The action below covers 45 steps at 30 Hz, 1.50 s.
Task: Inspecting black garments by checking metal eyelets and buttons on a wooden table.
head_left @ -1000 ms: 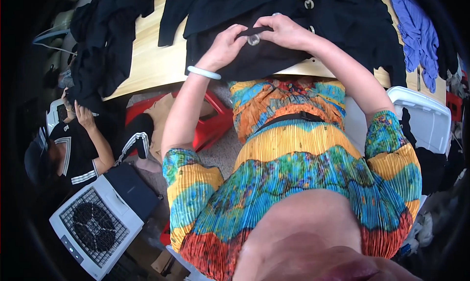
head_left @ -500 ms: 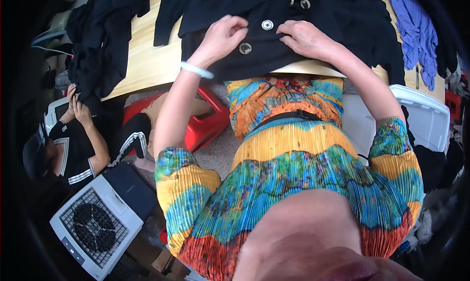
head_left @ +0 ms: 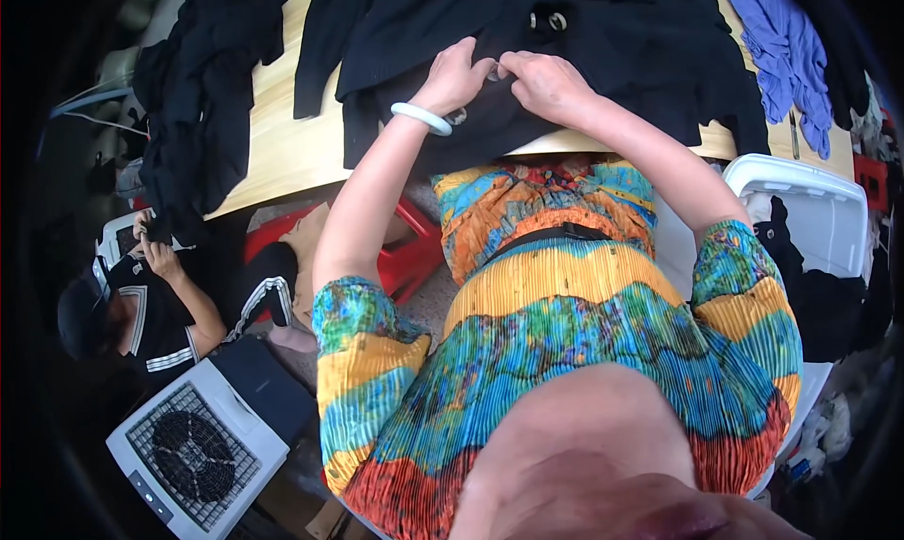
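Note:
A black knit garment (head_left: 405, 41) with large buttons lies spread over the wooden table in front of me. My left hand (head_left: 457, 77) and my right hand (head_left: 546, 83) meet at its middle. Their thumbs and fingers are pinched round a round button (head_left: 492, 72), which is mostly covered by the fingertips. Beyond my right hand, two more buttons (head_left: 557, 21) sit on the cloth. Beside the bangle on my left wrist, another button (head_left: 458, 116) shows in part.
More black clothing (head_left: 212, 79) hangs over the table's left part, a purple cloth (head_left: 782, 50) over its right. A white bin (head_left: 819, 196) stands at right. At left, a person (head_left: 179, 295) sits near a red stool (head_left: 414, 267) and a grey fan unit (head_left: 198, 455).
My hands have come together over the button that lay uncovered between them, and their fingers have closed on it. The left wrist has moved right, partly covering the nearer button.

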Each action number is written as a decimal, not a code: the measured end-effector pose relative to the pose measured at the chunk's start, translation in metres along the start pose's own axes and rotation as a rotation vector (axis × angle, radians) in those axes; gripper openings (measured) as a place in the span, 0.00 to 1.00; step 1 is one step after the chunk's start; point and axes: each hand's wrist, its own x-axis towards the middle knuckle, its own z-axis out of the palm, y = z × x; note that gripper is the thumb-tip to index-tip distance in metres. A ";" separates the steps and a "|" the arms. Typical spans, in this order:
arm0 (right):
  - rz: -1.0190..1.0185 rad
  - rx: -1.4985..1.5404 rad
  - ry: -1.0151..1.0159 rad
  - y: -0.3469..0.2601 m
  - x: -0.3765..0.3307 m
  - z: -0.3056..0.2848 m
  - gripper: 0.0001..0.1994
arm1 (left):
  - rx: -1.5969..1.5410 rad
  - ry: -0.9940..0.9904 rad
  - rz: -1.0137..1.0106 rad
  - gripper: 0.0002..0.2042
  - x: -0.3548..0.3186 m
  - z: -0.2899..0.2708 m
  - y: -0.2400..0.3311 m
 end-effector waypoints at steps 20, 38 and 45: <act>-0.022 -0.183 0.104 0.000 -0.005 0.005 0.05 | -0.211 -0.066 -0.002 0.24 -0.015 -0.011 0.015; 0.041 0.092 -0.010 0.008 0.002 -0.009 0.10 | -0.151 0.179 0.118 0.13 -0.027 0.004 0.017; 0.106 0.867 -0.313 0.002 0.004 -0.038 0.09 | -0.862 -0.219 -0.033 0.12 -0.032 -0.041 0.017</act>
